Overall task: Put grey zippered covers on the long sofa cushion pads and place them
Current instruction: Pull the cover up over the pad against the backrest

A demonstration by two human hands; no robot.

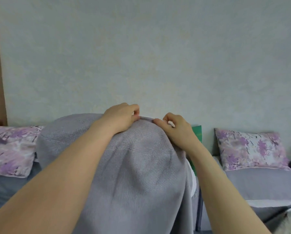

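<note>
Grey cover (pixel 133 166) stands upright in front of the sofa (pixel 259 186), pulled over a white pad (pixel 193 176) that shows along its right side. The fingers of the left hand (pixel 121 118) and the right hand (pixel 176 130) pinch its top edge, close together. A green card (pixel 198 133) behind carries pale writing too small to read. A flowered pillow (pixel 251 149) leans at the right.
</note>
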